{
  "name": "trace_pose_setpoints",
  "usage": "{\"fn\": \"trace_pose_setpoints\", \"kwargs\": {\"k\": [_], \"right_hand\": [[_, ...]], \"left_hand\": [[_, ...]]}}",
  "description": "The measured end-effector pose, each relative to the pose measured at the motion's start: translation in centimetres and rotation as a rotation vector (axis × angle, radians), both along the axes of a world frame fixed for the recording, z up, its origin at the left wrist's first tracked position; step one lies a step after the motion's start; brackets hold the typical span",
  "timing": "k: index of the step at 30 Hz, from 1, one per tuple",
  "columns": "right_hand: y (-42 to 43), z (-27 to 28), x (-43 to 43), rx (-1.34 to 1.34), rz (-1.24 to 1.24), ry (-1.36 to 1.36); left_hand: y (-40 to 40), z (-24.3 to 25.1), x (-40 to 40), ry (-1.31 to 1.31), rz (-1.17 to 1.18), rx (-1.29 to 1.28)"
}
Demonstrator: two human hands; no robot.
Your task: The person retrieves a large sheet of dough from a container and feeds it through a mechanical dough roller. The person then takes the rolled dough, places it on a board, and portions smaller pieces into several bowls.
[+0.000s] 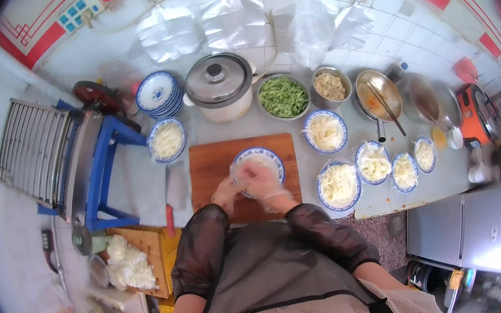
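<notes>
A white bowl with a blue patterned rim rests on a wooden cutting board. Both hands are over it and blurred by motion, apparently in clear plastic gloves. My left hand is at the bowl's left edge. Over the middle of the bowl is my right hand, close to the left. Clear film seems to lie in the bowl; the fingers hide most of its inside, and whether they grip anything is unclear. Left of the board lies a cleaver with a red handle.
Bowls of pale noodles stand right and left. Behind are stacked plates, a lidded cooker, shredded green vegetable, a pot of pale pieces and a pan with chopsticks. Plastic bags hang above.
</notes>
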State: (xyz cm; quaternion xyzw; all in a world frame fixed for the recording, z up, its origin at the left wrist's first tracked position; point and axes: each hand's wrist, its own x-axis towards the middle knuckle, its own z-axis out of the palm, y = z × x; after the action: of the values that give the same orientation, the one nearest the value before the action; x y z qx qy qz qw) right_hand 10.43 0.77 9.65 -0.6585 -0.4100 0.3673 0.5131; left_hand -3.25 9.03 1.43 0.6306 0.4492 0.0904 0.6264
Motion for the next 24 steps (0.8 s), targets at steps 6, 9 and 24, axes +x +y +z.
{"fn": "trace_pose_setpoints", "kwargs": {"k": [6, 9, 24], "right_hand": [[-2.2, 2.0, 4.9, 0.040, -0.290, 0.053], [2.1, 2.0, 2.4, -0.128, 0.006, 0.857], [4.6, 2.3, -1.1, 0.238, 0.114, -0.773]], "left_hand": [[0.0, 9.4, -0.8, -0.801, 0.422, -0.452], [-0.9, 14.4, 0.8, -1.125, 0.207, -0.865], [-1.5, 8.1, -8.9, -0.659, 0.541, -0.123]]}}
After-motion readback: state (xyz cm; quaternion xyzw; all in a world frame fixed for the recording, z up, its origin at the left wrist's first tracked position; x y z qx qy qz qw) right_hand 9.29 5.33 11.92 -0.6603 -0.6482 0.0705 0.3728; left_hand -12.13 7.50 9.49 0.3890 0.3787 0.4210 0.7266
